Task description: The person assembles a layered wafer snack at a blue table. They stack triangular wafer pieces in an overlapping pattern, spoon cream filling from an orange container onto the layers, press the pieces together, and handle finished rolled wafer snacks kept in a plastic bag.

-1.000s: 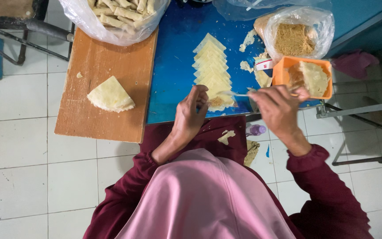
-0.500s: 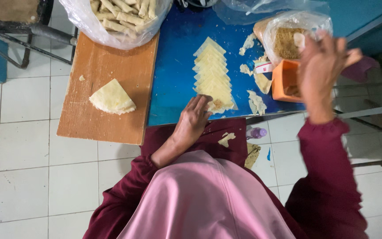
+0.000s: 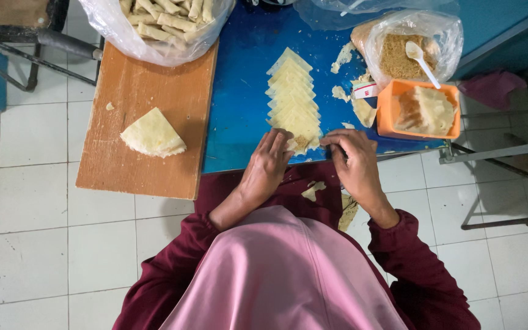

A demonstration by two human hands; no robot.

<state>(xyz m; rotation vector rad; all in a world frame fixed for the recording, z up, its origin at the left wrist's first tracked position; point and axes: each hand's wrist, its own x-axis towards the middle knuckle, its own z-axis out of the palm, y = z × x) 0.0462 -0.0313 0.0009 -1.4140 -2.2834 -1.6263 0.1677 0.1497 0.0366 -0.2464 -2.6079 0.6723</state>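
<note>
Now both hands (image 3: pixel 268 164) (image 3: pixel 354 160) on wrapper (image 3: pixel 300 138)

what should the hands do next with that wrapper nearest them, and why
Probably fold the near wrapper over its filling and start rolling. Both the left hand and right hand rest at its edges, and brown filling already sits on it.

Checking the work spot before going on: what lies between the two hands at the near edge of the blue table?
In the head view, the nearest wrapper of the overlapping row, with a dab of brown filling on it, lies between the left hand and the right hand; both touch it.
</note>
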